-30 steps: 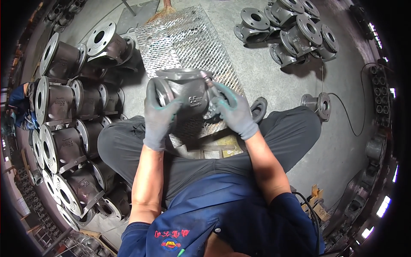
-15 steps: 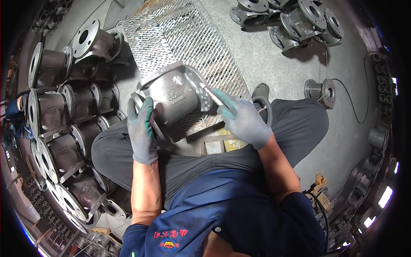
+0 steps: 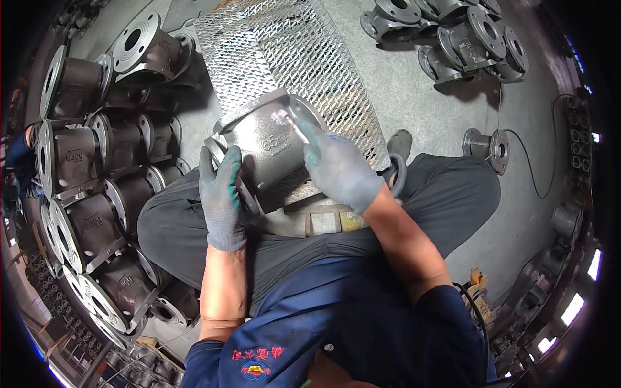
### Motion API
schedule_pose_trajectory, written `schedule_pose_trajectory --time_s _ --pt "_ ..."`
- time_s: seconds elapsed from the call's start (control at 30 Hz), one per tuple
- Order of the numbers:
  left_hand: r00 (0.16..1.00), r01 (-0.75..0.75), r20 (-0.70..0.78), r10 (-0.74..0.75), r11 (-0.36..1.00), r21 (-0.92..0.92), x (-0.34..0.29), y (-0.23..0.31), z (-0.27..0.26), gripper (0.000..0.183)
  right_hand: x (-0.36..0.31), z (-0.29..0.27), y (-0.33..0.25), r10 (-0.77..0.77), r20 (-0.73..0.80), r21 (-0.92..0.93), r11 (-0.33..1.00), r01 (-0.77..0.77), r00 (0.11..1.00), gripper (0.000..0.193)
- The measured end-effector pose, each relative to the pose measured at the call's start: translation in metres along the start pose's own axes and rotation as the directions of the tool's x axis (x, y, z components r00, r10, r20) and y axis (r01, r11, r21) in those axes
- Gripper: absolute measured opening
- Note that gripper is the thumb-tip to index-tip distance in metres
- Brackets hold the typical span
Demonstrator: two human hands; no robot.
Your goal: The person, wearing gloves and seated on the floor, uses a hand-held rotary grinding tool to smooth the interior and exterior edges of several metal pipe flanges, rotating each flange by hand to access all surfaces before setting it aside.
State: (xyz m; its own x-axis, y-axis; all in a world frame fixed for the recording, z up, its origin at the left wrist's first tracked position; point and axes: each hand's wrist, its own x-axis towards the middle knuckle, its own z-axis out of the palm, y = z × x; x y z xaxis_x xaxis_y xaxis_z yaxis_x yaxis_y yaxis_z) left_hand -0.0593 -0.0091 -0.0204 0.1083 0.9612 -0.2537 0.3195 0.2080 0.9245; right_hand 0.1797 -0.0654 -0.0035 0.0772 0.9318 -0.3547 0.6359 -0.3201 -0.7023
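Note:
A grey cast-metal valve body [image 3: 262,152], with flanges and raised lettering, lies tilted in front of my knees, over the near end of a metal mesh plate [image 3: 278,39]. My left hand [image 3: 222,181], in a grey glove with green-coated fingers, is closed on the rim of its left flange. In my gloved right hand [image 3: 333,161] is a thin, pale stick-like tool [image 3: 299,132]. Its far end is over the body's upper surface, close to the right flange. A pinkish-white patch shows at that end; I cannot tell whether it is the tip or a mark.
Similar castings [image 3: 77,158] stand stacked in rows along my left side. More castings [image 3: 469,42] are grouped at the far right, and a single one [image 3: 486,150] stands nearer. A dark cable [image 3: 540,194] runs across the floor at right. Wooden slats [image 3: 323,220] show below the plate.
My right hand has moved left with the stick-like tool, from the right flange to over the body's upper surface. My left hand keeps its hold on the left flange.

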Motion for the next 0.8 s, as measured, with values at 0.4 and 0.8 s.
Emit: schedule_pose_trajectory --time_s 0.4,0.8 --pt "0.994 0.086 -0.036 -0.104 0.942 -0.324 -0.003 0.0 0.008 0.045 -0.004 0.002 0.01 -0.046 -0.061 0.018 0.999 0.048 0.997 0.061" --pt "0.993 0.111 0.039 -0.107 0.822 -0.559 -0.006 0.022 0.018 0.08 -0.016 -0.005 0.028 -0.07 -0.063 0.099 0.992 0.076 0.996 0.061"
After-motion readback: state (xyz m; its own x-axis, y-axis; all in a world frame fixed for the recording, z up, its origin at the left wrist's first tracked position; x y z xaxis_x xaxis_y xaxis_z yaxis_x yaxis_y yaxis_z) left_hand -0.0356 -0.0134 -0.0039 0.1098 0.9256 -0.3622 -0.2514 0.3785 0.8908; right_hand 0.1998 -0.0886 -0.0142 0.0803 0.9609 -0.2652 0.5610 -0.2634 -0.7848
